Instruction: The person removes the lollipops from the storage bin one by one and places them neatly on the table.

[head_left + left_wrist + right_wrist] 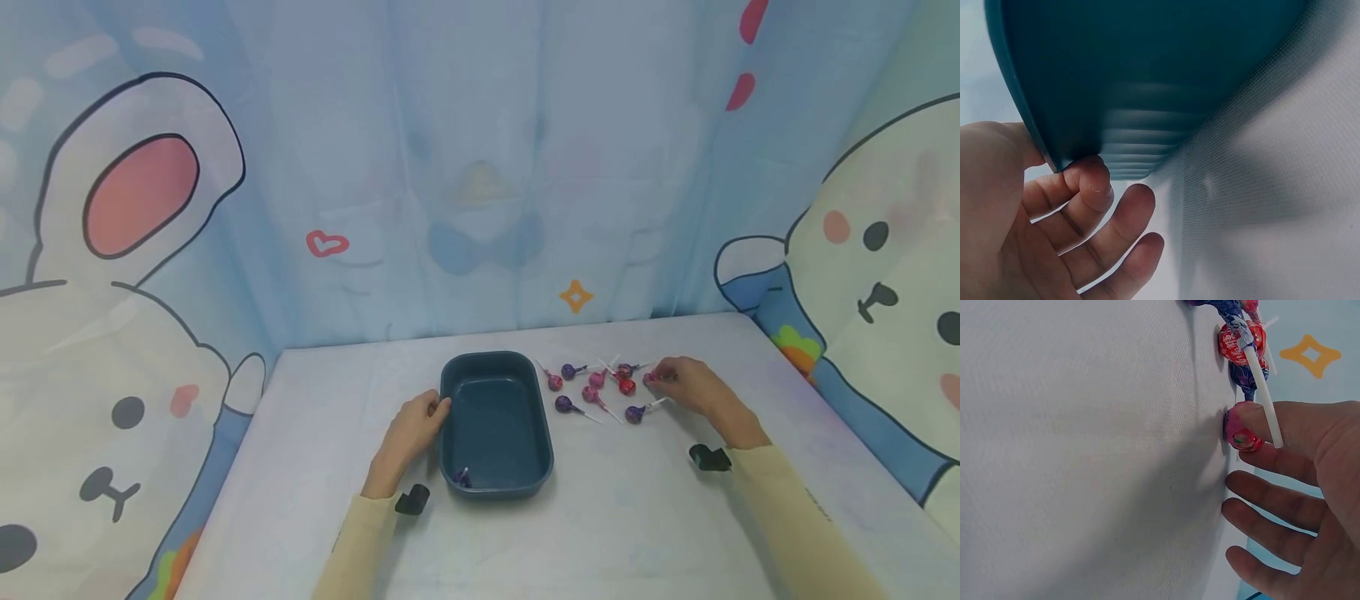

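Note:
A dark teal rectangular tray point(495, 358) rests on the table. My left hand point(414, 427) pinches its left rim between thumb and index finger; in the left wrist view the other fingers curve loosely below the rim point(1029, 125). One purple-wrapped lollipop point(462, 477) lies inside, in the near left corner. My right hand point(693, 385) is at the right end of a group of lollipops and pinches a pink lollipop point(1241, 431) by its wrapped head, thumb on one side and index finger on the other. Its remaining fingers are spread above the cloth.
Several lollipops lie loosely right of the tray, among them a red one point(627, 387), a purple one point(634, 414) with its stick towards my right hand, and a pink one point(591, 394). A patterned curtain point(480, 208) hangs behind the white-covered table point(615, 517).

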Action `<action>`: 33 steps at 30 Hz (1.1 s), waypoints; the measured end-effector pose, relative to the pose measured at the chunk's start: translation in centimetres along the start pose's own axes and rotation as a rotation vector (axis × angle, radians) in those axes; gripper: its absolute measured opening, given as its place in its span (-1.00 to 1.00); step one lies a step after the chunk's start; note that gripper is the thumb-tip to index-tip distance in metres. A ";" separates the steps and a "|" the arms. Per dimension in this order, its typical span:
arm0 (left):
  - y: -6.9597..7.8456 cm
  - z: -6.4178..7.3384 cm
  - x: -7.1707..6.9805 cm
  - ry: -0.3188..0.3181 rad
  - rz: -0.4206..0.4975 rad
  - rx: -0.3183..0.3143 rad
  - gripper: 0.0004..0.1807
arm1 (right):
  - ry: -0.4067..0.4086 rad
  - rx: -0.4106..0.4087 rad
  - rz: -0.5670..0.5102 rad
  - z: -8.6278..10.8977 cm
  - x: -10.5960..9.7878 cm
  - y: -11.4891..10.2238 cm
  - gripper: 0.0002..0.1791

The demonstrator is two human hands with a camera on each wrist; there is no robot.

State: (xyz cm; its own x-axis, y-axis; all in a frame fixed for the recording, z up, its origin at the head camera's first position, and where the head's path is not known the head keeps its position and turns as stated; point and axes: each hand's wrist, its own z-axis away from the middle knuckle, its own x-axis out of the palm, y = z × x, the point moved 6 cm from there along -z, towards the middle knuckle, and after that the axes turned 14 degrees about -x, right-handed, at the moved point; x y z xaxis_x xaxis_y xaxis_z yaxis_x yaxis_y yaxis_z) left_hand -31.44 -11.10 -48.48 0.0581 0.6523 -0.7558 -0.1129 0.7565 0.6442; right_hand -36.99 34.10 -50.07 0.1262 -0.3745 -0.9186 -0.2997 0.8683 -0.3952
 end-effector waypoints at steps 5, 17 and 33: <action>-0.2 0.0 0.1 0.009 -0.001 0.003 -0.67 | -0.003 0.015 -0.023 0.1 0.0 -0.1 -0.51; -0.2 0.0 0.1 0.010 0.000 0.010 -0.67 | 0.026 0.009 -0.034 -0.2 -1.3 -1.7 -0.18; -0.1 -0.1 0.1 0.012 0.008 0.006 -0.66 | 0.064 -0.064 -0.028 -0.5 -3.6 -5.8 -0.17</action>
State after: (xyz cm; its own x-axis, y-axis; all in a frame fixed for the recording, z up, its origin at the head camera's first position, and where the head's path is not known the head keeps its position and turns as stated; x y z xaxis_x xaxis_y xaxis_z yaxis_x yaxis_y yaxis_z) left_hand -31.54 -11.13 -48.64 0.0455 0.6579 -0.7517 -0.1071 0.7514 0.6511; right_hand -36.18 30.25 -44.49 0.0752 -0.4203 -0.9043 -0.3566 0.8355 -0.4180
